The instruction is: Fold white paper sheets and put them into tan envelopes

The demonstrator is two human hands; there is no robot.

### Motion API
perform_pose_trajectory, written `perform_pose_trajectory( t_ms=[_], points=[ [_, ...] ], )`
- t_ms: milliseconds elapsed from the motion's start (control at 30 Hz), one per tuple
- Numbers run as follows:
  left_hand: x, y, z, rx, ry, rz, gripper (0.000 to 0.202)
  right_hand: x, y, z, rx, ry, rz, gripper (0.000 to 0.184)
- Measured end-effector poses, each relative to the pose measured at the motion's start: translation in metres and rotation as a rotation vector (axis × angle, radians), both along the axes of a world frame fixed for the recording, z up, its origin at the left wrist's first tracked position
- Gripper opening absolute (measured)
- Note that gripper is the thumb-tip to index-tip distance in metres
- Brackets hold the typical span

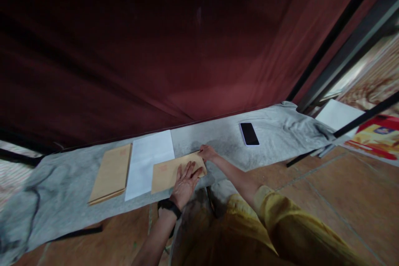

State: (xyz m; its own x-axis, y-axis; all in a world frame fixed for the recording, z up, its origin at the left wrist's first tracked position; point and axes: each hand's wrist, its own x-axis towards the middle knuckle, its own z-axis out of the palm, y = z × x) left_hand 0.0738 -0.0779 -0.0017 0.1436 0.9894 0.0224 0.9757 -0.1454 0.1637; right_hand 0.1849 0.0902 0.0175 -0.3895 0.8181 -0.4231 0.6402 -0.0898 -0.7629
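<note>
A brown paper envelope (166, 173) lies flat before me, its left end overlapping a white sheet of paper (149, 166). My left hand (186, 185), with a black band on the wrist, presses on the envelope's right half, palm down and fingers spread. At the envelope's upper right corner, my right hand (207, 153) has its fingers bent and closed on the edge; the fingertips are partly hidden. Left of the white sheet is a stack of similar brown envelopes (110, 171).
A grey cloth (215, 133) covers the narrow surface under these things. A phone (249, 134) with a dark screen lies to the right. Behind hangs a dark red curtain (187, 70). At far right are white papers (338, 115) and a red package (377, 135).
</note>
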Motion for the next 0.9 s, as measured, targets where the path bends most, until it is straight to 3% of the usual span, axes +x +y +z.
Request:
perform_pose_trajectory(
  t_ms=[133, 267, 333, 400, 467, 533, 600, 700, 900],
  points=[
    [0.007, -0.017, 0.014, 0.212, -0.115, 0.059, 0.049, 0.023, 0.000, 0.002, -0.102, 0.275, -0.140, 0.019],
    [0.014, -0.026, 0.017, 0.422, -0.576, 0.445, 0.052, 0.056, -0.008, -0.003, -0.107, 0.581, -0.392, 0.022],
    [0.020, -0.022, 0.015, 0.330, -0.950, 0.646, 0.054, 0.068, -0.019, -0.009, -0.099, 0.697, -0.515, 0.029],
    [0.029, -0.013, 0.014, 0.136, -1.335, 0.779, 0.056, 0.074, -0.032, -0.018, -0.090, 0.784, -0.620, 0.037],
    [0.041, -0.003, 0.014, -0.049, -1.637, 0.839, 0.056, 0.074, -0.047, -0.027, -0.083, 0.848, -0.703, 0.043],
    [0.053, 0.008, 0.015, -0.168, -1.806, 0.836, 0.054, 0.071, -0.059, -0.033, -0.081, 0.895, -0.756, 0.047],
    [0.063, 0.016, 0.016, -0.183, -1.849, 0.806, 0.049, 0.068, -0.068, -0.037, -0.086, 0.927, -0.781, 0.049],
    [0.070, 0.025, 0.014, -0.088, -1.775, 0.786, 0.043, 0.069, -0.073, -0.040, -0.105, 0.937, -0.735, 0.048],
    [0.053, 0.030, 0.004, -0.062, -1.548, 0.862, 0.038, 0.086, -0.070, -0.048, -0.138, 0.765, -0.509, 0.039]
  ],
)
